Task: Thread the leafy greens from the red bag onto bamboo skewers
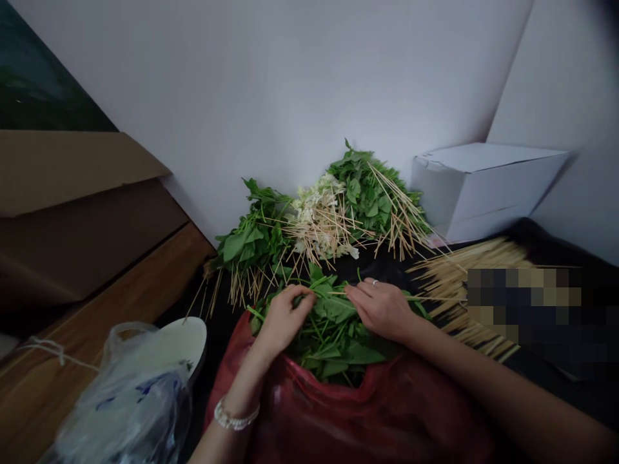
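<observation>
White walls meet behind the scene, and I'm watching a heap of skewered greens [348,209] banked against them on a black surface [367,264], with a white cardboard box [483,187] to its right. Work right now sits at the mouth of a red plastic bag [367,412], where leafy greens [333,335] spill out. The left hand [287,319] is curled, pinching stems; the right hand [380,310] lies flatter across the leaves, its grip unclear. A bundle of bamboo skewers [464,277] waits right. Next move calls for one stem teased cleanly free.
</observation>
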`<state>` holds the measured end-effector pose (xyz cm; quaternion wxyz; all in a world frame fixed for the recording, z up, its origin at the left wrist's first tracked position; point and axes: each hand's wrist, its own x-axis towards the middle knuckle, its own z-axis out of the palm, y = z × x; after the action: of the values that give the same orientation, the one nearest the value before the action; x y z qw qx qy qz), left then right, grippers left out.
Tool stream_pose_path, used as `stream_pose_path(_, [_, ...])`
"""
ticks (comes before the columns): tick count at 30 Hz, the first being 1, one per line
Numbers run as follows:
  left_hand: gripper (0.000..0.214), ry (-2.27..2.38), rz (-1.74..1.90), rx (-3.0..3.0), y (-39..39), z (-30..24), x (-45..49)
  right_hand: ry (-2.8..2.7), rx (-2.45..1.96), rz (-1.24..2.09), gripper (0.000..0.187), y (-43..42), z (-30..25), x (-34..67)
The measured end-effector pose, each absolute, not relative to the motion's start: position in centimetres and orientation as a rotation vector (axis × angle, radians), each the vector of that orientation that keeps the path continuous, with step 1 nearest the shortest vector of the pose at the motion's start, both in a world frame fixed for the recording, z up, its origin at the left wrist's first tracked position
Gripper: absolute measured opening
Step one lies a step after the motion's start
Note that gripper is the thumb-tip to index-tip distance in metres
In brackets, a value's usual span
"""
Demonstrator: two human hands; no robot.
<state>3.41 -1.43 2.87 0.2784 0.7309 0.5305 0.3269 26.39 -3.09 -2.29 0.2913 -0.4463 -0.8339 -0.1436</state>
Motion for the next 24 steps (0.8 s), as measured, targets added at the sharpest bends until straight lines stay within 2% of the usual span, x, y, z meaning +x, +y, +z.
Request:
stream_pose_path(4, [0.010,1.602,0.663,2.427,-1.3,1.5,4.0,-2.345,-1.396,-0.145,0.030,-3.2,-1.9,26.3])
stream_pose_path(6, [0.004,1.577,0.753,2.375,-1.3,1.3,3.7,-2.423,-1.446,-0.053,0.025,-3.1,-1.7,26.3])
stream_pose_path(9, [0.015,1.504,1.032,2.155,-1.7,2.0,3.1,-2.374,-1.460,0.003,0.021,-3.0,-1.2,26.6])
stream_pose_path(12, [0.018,1.412,1.138,2.069,-2.2,2.8,3.3,-2.191,-1.444,0.050,0.023,-2.9,-0.7,27.0])
stream_pose_path(17, [0.025,1.401,0.785,2.351,-2.4,1.8,5.5,-2.135,-1.493,0.000,0.029,-2.5,-0.5,27.7])
stream_pose_path(20, [0.013,1.417,0.563,2.465,-2.1,0.9,6.5,-2.138,-1.500,-0.027,0.031,-2.5,-0.4,27.7])
stream_pose_path(24, [0.005,1.434,0.662,2.431,-1.9,2.1,6.0,-2.264,-1.405,-0.003,0.033,-3.1,-0.3,27.3])
